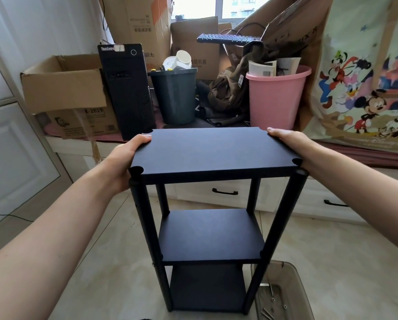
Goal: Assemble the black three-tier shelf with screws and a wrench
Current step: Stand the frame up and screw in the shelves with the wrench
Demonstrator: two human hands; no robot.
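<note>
**Matte black shelf stands upright, gripped at both ends of its top board**

At nine o'clock, the left hand point(124, 158) curls round the left short edge of the top board point(214, 153), thumb lying on the flat surface and fingers wrapped below out of sight. The three-tier shelf point(210, 227) stands at the centre on the glossy beige tiled floor point(96, 273). Its boards are flat, matte black rectangles with a fine grain and scooped, rounded notches at each corner; smooth round black posts point(145, 218) sit in those notches and run down past the middle board point(210, 236) to the bottom board point(207, 287). At three o'clock, the right hand point(285, 144) holds the opposite short edge the same way, thumb on top, fingers hidden beneath.

At five o'clock, just beside the shelf's right foot, a translucent grey plastic tray point(292, 287) holds small metal screws point(271, 294).

Toward twelve o'clock, on a ledge behind, stand a creased cardboard box point(64, 86), a black computer tower point(126, 88), a dark ribbed bucket point(175, 95), and a smooth pink plastic bin point(274, 100).
</note>
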